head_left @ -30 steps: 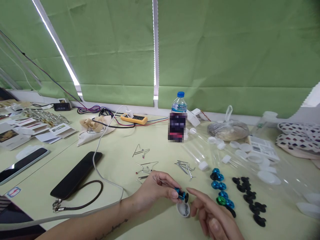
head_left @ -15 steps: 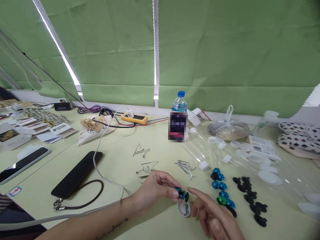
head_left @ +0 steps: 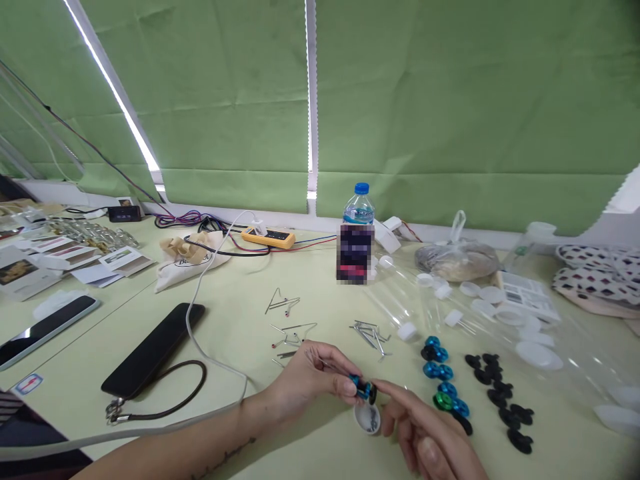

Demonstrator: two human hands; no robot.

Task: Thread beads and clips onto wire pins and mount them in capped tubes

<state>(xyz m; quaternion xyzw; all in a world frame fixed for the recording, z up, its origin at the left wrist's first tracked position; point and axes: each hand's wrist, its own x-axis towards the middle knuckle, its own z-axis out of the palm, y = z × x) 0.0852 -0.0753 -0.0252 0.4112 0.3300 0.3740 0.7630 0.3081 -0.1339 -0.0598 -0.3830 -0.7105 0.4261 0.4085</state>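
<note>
My left hand [head_left: 325, 373] pinches a small blue metallic part with a black disc-shaped end [head_left: 369, 392] between thumb and fingers. A thin metal rod also shows along the fingers of that hand. My right hand [head_left: 425, 427] has its index finger stretched out, its tip at the black end, and the other fingers loosely bent, holding nothing. Just below the held part stands a small white cap [head_left: 367, 419] with tiny dark pieces inside. Blue metallic parts [head_left: 438, 371], one green part [head_left: 443, 401] and several black parts [head_left: 511, 418] lie to the right.
Bent metal rods [head_left: 371, 335] lie beyond my hands, with more rods [head_left: 293, 335] to their left. A labelled water bottle [head_left: 357, 207] stands at the back. Clear plastic bottles [head_left: 395, 300] and white lids lie right. A black phone [head_left: 153, 350] and a white cable [head_left: 197, 313] lie left.
My right index fingertip has moved slightly left, in against the black end of the held part. My left hand has stayed nearly still.
</note>
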